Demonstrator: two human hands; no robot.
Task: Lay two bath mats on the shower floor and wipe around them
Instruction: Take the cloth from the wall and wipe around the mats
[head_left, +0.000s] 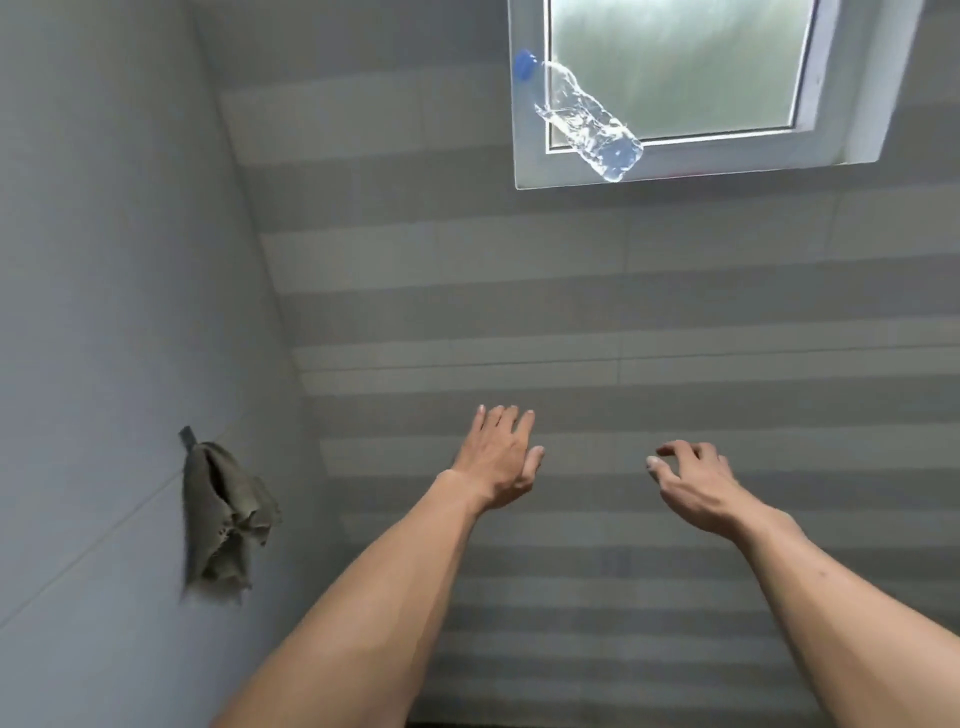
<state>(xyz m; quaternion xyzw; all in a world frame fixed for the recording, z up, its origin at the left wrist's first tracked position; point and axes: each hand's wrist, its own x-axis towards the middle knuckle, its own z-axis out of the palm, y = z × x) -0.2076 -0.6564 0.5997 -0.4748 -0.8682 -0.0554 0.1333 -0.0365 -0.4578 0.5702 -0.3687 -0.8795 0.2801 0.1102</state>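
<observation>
Both of my bare arms reach forward toward a grey striped tiled wall. My left hand (498, 457) is held out with straight fingers and holds nothing. My right hand (691, 480) hovers to its right with loosely curled fingers, also holding nothing. A grey-green cloth (226, 519) hangs from a dark hook (187, 435) on the left wall, well left of my left hand. No bath mat and no shower floor are in view.
A white-framed frosted window (685, 67) sits high on the far wall. A clear plastic bottle (587, 117) with a blue cap leans on its sill at the left. The left wall (93, 260) meets the striped wall (571, 322) in a corner.
</observation>
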